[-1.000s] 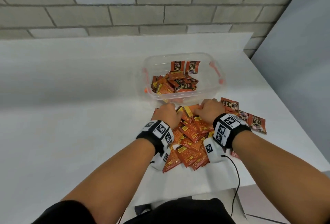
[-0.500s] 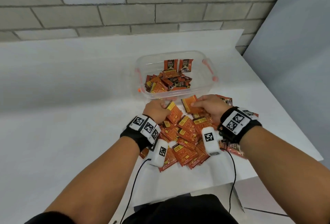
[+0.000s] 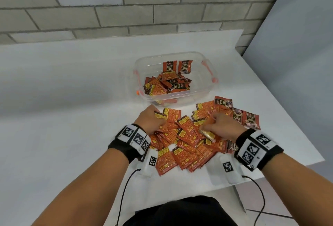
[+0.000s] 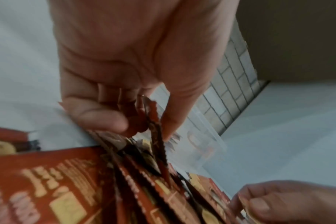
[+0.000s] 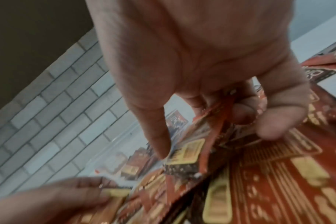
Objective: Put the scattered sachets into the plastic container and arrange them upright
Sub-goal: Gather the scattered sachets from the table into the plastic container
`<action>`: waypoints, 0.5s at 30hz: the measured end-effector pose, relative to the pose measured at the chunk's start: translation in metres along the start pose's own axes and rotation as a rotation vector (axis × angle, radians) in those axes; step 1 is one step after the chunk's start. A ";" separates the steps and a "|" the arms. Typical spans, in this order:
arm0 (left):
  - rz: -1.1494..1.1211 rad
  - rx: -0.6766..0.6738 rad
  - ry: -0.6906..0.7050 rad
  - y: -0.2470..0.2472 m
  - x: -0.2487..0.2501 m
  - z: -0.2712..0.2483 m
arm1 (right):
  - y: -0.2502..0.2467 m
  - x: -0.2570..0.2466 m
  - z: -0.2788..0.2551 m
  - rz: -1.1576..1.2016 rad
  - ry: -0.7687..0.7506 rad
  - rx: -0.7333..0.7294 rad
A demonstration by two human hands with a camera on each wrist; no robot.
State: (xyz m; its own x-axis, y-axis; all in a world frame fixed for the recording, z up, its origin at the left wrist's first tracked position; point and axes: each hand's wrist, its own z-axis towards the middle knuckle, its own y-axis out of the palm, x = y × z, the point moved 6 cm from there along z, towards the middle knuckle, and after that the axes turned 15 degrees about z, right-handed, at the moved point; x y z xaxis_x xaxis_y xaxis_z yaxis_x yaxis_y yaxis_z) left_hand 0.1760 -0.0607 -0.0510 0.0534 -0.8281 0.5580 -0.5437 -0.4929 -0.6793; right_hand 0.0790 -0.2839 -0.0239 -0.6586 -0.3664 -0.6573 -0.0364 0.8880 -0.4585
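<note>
Hands (image 3: pixel 151 120) lower, sachets (image 3: pixel 185 146) between.

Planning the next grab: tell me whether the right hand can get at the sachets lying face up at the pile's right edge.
Probably yes. Those face-up sachets lie uncovered on the table just beside the right hand, with nothing between. But the hand already pinches sachets, so it may need to drop them off first.

White table (image 3: pixel 72 117) under sachets (image 3: pixel 185 146), container (image 3: pixel 207 92)
</note>
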 end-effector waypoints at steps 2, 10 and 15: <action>0.049 -0.005 0.010 0.004 0.007 0.003 | 0.008 0.000 0.001 -0.198 -0.021 0.024; 0.422 0.006 0.088 0.012 0.028 0.003 | 0.015 -0.006 0.008 -0.263 -0.095 0.124; 0.521 0.055 0.133 0.013 0.037 0.000 | 0.005 -0.009 0.007 -0.104 -0.110 0.123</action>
State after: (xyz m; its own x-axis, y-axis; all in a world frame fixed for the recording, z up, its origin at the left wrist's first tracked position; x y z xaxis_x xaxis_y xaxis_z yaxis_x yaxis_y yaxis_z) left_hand 0.1712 -0.0974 -0.0393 -0.3200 -0.9274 0.1936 -0.4248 -0.0422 -0.9043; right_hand 0.0900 -0.2782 -0.0240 -0.5700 -0.4885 -0.6607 -0.0038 0.8057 -0.5924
